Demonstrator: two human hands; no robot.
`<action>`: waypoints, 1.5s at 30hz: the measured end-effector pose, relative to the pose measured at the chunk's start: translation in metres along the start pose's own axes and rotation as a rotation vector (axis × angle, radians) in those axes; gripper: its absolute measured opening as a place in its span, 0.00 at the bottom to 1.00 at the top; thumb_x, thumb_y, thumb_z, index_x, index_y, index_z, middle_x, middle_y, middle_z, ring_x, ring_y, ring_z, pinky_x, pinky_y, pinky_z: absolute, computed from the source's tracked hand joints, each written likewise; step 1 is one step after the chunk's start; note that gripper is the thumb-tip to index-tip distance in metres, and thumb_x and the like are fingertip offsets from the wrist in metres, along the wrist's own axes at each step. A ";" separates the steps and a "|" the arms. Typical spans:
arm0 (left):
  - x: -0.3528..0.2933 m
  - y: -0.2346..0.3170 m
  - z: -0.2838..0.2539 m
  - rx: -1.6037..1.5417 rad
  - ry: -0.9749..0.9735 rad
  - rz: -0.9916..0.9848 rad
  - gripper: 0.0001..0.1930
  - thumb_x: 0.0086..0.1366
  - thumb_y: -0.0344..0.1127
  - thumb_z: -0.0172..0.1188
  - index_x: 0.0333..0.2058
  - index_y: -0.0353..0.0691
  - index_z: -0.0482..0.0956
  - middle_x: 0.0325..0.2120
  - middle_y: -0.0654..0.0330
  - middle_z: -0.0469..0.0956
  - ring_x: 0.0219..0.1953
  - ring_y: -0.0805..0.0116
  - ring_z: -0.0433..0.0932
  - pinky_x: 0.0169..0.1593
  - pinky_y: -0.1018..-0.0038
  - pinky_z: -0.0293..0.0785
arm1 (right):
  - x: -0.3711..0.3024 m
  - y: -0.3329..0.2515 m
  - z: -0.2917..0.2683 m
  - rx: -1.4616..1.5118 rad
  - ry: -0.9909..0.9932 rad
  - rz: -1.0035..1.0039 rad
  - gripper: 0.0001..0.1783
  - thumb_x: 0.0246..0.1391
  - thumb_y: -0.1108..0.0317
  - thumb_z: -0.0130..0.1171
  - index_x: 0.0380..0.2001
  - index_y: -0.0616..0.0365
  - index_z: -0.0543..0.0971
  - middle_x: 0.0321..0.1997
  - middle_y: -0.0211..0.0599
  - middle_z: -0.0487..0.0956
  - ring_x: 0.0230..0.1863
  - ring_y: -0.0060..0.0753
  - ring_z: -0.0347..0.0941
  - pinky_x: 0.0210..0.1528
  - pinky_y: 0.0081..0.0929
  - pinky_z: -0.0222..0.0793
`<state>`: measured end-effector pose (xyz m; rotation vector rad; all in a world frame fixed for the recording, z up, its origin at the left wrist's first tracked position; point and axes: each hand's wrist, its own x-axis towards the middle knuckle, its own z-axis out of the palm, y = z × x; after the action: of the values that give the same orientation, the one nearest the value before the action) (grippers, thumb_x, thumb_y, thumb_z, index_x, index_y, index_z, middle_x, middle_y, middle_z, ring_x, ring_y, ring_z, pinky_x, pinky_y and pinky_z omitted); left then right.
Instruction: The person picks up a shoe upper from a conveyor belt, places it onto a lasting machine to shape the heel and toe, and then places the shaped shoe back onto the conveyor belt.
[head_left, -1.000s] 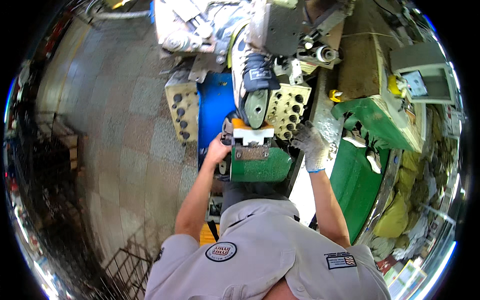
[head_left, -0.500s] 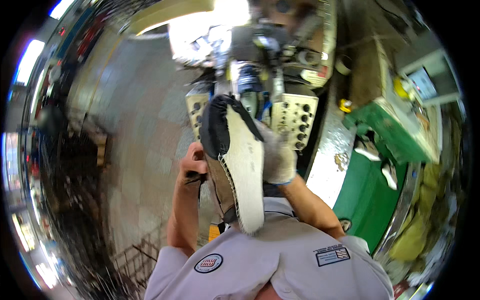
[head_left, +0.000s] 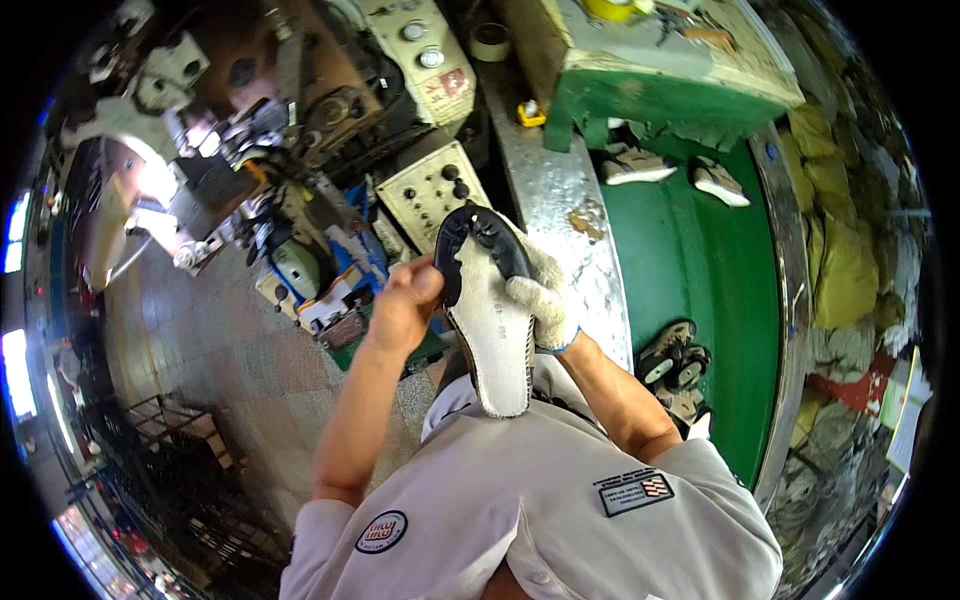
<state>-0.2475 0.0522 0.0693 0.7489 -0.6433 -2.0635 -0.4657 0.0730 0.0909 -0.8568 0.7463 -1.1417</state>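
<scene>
A shoe upper (head_left: pixel 490 335) is held bottom-up in front of my chest, its toe pointing away from me. Its pale insole is stitched along the edge, and wrinkled black material folds over at the toe. My right hand (head_left: pixel 545 295), in a white knit glove, grips it from the right side with the thumb across the bottom. Bare and with curled fingers, my left hand (head_left: pixel 408 305) pinches the left edge near the toe. Its fingertips are partly hidden behind the shoe.
Ahead and left stands a machine (head_left: pixel 295 265) with a cream button panel (head_left: pixel 435 190). To the right, a metal ledge (head_left: pixel 570 215) borders a green surface (head_left: pixel 735 320) holding several shoes (head_left: pixel 675 360). Yellowish sacks (head_left: pixel 840 270) lie at far right.
My view has turned right, so the machine now sits further left and more of the green surface shows. The shoe upper stays in both hands, its black toe now more fully in view.
</scene>
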 end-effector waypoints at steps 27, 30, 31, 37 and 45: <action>0.140 -0.089 0.140 0.712 -0.197 -0.362 0.14 0.65 0.42 0.66 0.39 0.35 0.82 0.33 0.67 0.79 0.36 0.77 0.75 0.40 0.78 0.71 | -0.091 0.007 -0.135 0.371 0.365 -0.127 0.52 0.46 0.52 0.69 0.71 0.65 0.60 0.67 0.43 0.70 0.67 0.34 0.66 0.70 0.31 0.57; 0.157 -0.115 0.154 0.685 -0.177 -0.402 0.16 0.66 0.42 0.65 0.43 0.33 0.82 0.36 0.65 0.81 0.37 0.75 0.77 0.43 0.76 0.72 | -0.100 0.011 -0.150 0.411 0.442 -0.200 0.50 0.48 0.54 0.68 0.70 0.64 0.62 0.66 0.42 0.71 0.65 0.32 0.67 0.68 0.28 0.59; 0.164 -0.125 0.150 0.645 -0.173 -0.447 0.18 0.67 0.43 0.64 0.44 0.33 0.81 0.37 0.64 0.81 0.38 0.74 0.78 0.45 0.75 0.73 | -0.102 0.019 -0.156 0.391 0.487 -0.236 0.49 0.48 0.55 0.69 0.70 0.64 0.63 0.66 0.42 0.71 0.65 0.31 0.67 0.68 0.27 0.60; 0.167 -0.187 0.134 0.904 -0.191 -0.408 0.25 0.70 0.45 0.60 0.56 0.28 0.76 0.48 0.49 0.82 0.49 0.59 0.82 0.53 0.67 0.77 | -0.165 0.016 -0.249 0.324 0.884 -0.141 0.46 0.51 0.55 0.68 0.68 0.66 0.64 0.55 0.41 0.80 0.50 0.32 0.77 0.57 0.32 0.71; 0.131 -0.185 0.064 0.898 0.018 -0.632 0.19 0.70 0.37 0.61 0.51 0.27 0.78 0.41 0.46 0.84 0.42 0.60 0.85 0.46 0.72 0.80 | -0.367 -0.034 -0.418 -0.980 1.358 1.113 0.48 0.58 0.28 0.47 0.62 0.64 0.73 0.61 0.56 0.76 0.60 0.52 0.75 0.62 0.39 0.69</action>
<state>-0.4530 0.0511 -0.0456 1.6361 -1.5119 -2.2670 -0.9325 0.3416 -0.0550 -0.1167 2.6081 -0.0849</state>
